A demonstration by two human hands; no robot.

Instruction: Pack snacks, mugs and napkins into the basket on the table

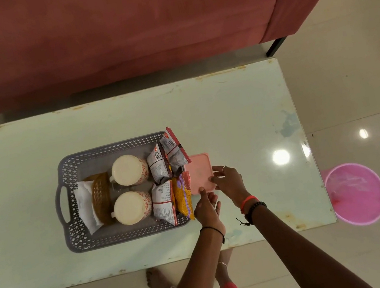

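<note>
Basket (70, 162), grey perforated plastic, sits on pale table (229, 111) left of both hands. Pink lidded box (199, 172) at basket's right end, held between hands: left hand (208, 210) fingertips on near edge, right hand (228, 182) fingers on right edge, both pinching box. Left of grip: snack packets (163, 171), then two upturned mugs (132, 188), then woven holder with napkins (86, 208). Pink bucket (356, 193) on floor, far right of hands.
</note>
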